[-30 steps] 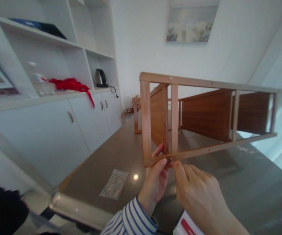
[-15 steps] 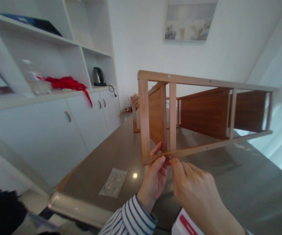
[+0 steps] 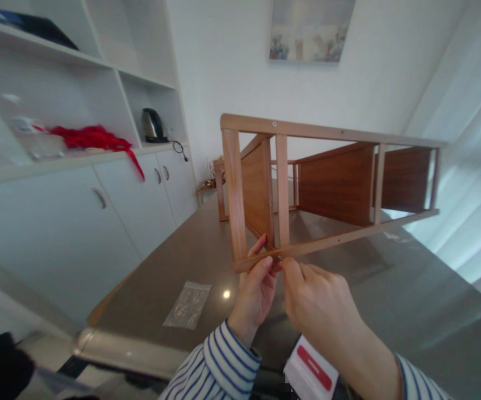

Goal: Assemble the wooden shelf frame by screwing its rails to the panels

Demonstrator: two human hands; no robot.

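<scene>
A wooden shelf rack (image 3: 282, 189) lies on its side on the table, with slatted rails and brown panels facing me. My left hand (image 3: 257, 289) grips its lower rail near the left corner, thumb in front and fingers behind and below. At that rail, under an upright crosspiece, a small metal screw (image 3: 279, 259) shows as a tiny shiny piece. My right hand (image 3: 315, 291) is closed in a pinch right beside it, fingertips against the screw; the palm is turned away and hides most of the grip.
A clear zip bag (image 3: 188, 305) lies on the grey table (image 3: 148, 294) to the left. Below my right wrist is a white and red box (image 3: 312, 368). White cabinets (image 3: 135, 189) with a kettle (image 3: 152, 125) and red cloth (image 3: 94, 139) stand at left.
The view has shifted, so the rack and both hands sit slightly further left and higher. More of the white and red box shows. Both hands keep their places at the rail.
</scene>
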